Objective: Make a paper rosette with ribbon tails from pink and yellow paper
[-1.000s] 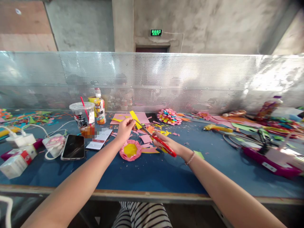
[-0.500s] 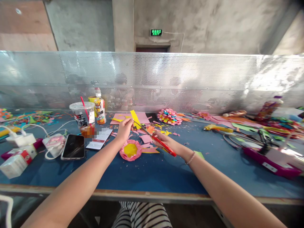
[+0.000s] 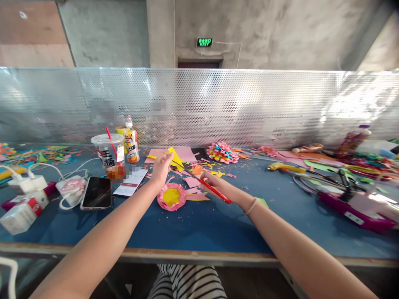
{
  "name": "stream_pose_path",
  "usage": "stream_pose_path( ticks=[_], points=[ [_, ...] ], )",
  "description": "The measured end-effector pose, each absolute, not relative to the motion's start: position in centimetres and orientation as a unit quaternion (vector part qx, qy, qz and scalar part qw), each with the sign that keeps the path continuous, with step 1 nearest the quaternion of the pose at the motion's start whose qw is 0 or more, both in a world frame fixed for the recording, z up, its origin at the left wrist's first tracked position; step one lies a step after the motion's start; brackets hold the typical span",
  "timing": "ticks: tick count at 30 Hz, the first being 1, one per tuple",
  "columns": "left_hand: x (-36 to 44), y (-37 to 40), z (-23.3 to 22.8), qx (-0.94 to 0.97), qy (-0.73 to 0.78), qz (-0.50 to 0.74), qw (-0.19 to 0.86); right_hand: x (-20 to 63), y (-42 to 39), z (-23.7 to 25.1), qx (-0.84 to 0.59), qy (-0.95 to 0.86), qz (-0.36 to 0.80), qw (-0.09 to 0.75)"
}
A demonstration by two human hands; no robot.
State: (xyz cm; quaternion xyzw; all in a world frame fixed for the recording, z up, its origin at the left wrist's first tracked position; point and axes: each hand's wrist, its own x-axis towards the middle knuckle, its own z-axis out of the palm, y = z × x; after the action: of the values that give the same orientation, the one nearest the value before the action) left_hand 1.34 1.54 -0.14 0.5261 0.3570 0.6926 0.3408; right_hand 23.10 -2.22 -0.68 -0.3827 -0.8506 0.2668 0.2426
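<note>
Head view: scissors (image 3: 215, 192) aimed at yellow paper (image 3: 177, 160)
Left hand (image 3: 161, 168) pinches the paper, fingertips together, seemingly steadying it for the blades; right hand (image 3: 222, 189) curls snugly round the red handles; pink flower (image 3: 171, 197) lies between both, on the near side, likely out of the way

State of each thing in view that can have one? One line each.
Left hand: pinching yellow paper strip
Right hand: gripping scissors
Scissors: blade opening unclear
Left phone: screen dark
Right phone: screen lit
Orange-labelled bottle: capped, upright
Purple-capped bottle: closed
Clear cup: lidded, red straw in
Exit sign: lit
</note>
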Motion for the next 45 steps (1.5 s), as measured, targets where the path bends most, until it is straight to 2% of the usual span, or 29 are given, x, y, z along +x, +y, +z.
stream_pose_path(
  ticks=[14, 23, 30, 33, 39, 45],
  points=[
    [1.2, 1.5, -0.1, 0.533, 0.357, 0.691, 0.333, 23.5, -1.6, -1.4, -0.384, -0.849, 0.27, 0.244],
    [1.0, 1.8, 0.0, 0.515, 0.338, 0.717, 0.326, 23.6, -3.5, 0.8, -0.366, -0.828, 0.354, 0.233],
    [1.1, 1.9, 0.1, 0.46, 0.311, 0.753, 0.354, 23.3, -3.2, 0.7, -0.41, -0.789, 0.322, 0.324],
    [1.2, 1.7, 0.1, 0.469, 0.313, 0.746, 0.354, 23.4, -3.2, 0.6, -0.378, -0.779, 0.353, 0.355],
    [1.2, 1.5, 0.0, 0.5, 0.332, 0.734, 0.319, 23.7, -3.4, 0.4, -0.366, -0.795, 0.38, 0.3],
    [0.9, 2.0, -0.2, 0.477, 0.309, 0.748, 0.344, 23.8, -3.4, 0.4, -0.369, -0.798, 0.384, 0.283]
  ],
)
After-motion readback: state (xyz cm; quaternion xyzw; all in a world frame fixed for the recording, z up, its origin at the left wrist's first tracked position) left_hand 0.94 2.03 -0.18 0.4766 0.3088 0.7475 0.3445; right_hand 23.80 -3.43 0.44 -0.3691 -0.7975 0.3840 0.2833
